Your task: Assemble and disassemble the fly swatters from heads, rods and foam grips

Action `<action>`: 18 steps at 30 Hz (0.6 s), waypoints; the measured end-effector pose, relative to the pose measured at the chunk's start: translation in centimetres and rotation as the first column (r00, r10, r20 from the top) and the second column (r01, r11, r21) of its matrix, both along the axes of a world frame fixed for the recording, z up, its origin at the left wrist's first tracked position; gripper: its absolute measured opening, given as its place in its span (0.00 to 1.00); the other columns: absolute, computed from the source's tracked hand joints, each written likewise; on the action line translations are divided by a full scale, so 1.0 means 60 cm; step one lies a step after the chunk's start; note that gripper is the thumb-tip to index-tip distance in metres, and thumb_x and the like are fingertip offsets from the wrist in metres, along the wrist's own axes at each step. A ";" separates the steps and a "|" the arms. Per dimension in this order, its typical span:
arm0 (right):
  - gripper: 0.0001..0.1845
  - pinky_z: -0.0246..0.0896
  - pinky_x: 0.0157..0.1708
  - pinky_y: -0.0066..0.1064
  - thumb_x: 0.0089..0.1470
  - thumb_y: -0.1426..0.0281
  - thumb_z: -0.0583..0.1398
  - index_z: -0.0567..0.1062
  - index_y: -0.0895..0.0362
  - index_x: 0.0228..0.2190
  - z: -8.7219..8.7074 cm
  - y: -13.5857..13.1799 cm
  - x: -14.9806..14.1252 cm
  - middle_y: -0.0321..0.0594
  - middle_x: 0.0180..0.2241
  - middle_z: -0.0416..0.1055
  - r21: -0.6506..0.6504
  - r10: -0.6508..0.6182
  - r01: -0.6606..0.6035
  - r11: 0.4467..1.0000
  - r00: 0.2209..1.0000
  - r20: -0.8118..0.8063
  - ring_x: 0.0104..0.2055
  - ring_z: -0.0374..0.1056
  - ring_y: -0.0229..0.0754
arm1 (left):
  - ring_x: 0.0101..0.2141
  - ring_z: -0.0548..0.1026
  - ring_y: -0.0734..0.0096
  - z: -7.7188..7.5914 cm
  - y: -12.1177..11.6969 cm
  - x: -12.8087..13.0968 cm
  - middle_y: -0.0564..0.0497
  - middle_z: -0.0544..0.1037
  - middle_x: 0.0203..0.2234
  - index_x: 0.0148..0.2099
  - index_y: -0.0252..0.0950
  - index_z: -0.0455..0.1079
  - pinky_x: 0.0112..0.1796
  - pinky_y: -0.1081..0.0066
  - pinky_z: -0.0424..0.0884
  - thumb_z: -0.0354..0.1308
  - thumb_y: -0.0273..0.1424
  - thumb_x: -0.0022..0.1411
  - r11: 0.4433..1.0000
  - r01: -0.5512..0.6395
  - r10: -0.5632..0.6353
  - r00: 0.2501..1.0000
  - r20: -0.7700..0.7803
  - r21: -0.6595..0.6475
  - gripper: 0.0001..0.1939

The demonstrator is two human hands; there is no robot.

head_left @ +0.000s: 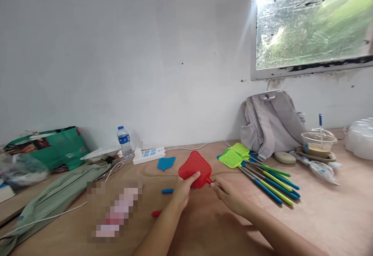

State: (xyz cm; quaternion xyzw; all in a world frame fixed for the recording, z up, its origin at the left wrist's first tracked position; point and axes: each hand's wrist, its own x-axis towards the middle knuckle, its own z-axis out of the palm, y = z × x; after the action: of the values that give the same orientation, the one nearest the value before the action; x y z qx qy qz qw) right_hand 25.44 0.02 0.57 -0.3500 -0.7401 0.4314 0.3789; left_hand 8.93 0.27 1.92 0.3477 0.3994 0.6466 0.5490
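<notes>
My left hand grips a red fly swatter head by its lower left edge, thumb on the mesh. At the head's narrow neck, the fingers of my right hand are pinched together; whether a rod is also between them is hidden. Left of my left forearm, a blue handle and a red handle stick out, partly covered by the arm. A loose blue swatter head lies farther back. To the right, several fly swatters with green heads and blue or green handles lie in a pile.
A white power strip and a water bottle stand by the wall. At right are a grey backpack, an oval case and a plastic cup. Green cloth, a green bag and a blurred patch occupy the left.
</notes>
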 end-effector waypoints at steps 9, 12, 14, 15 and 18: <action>0.13 0.48 0.27 0.30 0.58 0.63 0.46 0.68 0.54 0.30 -0.004 -0.001 -0.020 0.41 0.28 0.70 0.316 -0.200 0.109 0.942 0.941 0.273 0.29 0.64 0.43 | 0.32 0.77 0.63 -0.024 -0.001 -0.027 0.46 0.79 0.29 0.34 0.31 0.73 0.34 0.67 0.72 0.70 0.34 0.36 0.976 -0.175 0.187 0.979 -0.079 0.132 0.20; 0.13 0.46 0.25 0.29 0.57 0.64 0.47 0.66 0.54 0.27 -0.006 0.004 -0.028 0.39 0.25 0.68 0.286 -0.185 0.114 0.951 0.954 0.234 0.26 0.61 0.41 | 0.31 0.77 0.63 -0.029 0.008 -0.032 0.46 0.80 0.30 0.34 0.31 0.73 0.34 0.67 0.72 0.70 0.34 0.37 0.966 -0.200 0.219 0.970 -0.109 0.164 0.20; 0.15 0.45 0.23 0.28 0.56 0.62 0.48 0.63 0.55 0.22 -0.005 0.007 -0.030 0.35 0.21 0.62 0.201 -0.107 0.075 0.977 0.982 0.158 0.22 0.56 0.37 | 0.32 0.77 0.62 -0.031 0.012 -0.036 0.45 0.80 0.30 0.34 0.31 0.73 0.35 0.67 0.72 0.70 0.34 0.37 0.960 -0.207 0.233 0.964 -0.131 0.186 0.19; 0.16 0.44 0.21 0.27 0.55 0.60 0.48 0.61 0.55 0.21 -0.003 0.008 -0.030 0.33 0.19 0.59 0.113 -0.053 0.040 0.993 0.992 0.111 0.20 0.53 0.35 | 0.32 0.77 0.62 -0.032 0.014 -0.037 0.45 0.80 0.30 0.34 0.31 0.74 0.35 0.67 0.72 0.69 0.34 0.38 0.958 -0.208 0.238 0.961 -0.142 0.196 0.19; 0.19 0.36 0.15 0.24 0.52 0.54 0.50 0.56 0.54 0.21 0.002 0.010 -0.027 0.27 0.16 0.51 -0.279 0.117 -0.125 0.952 0.992 -0.046 0.14 0.41 0.30 | 0.32 0.77 0.62 -0.030 0.014 -0.040 0.45 0.80 0.32 0.35 0.31 0.74 0.35 0.67 0.72 0.68 0.35 0.40 0.954 -0.203 0.243 0.955 -0.170 0.222 0.19</action>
State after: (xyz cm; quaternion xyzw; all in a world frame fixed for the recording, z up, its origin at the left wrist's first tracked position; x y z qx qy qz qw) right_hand 23.82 0.63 0.69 -0.3479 -0.6860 0.5595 0.3087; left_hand 6.51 1.11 0.14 0.4161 0.4205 0.7045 0.3920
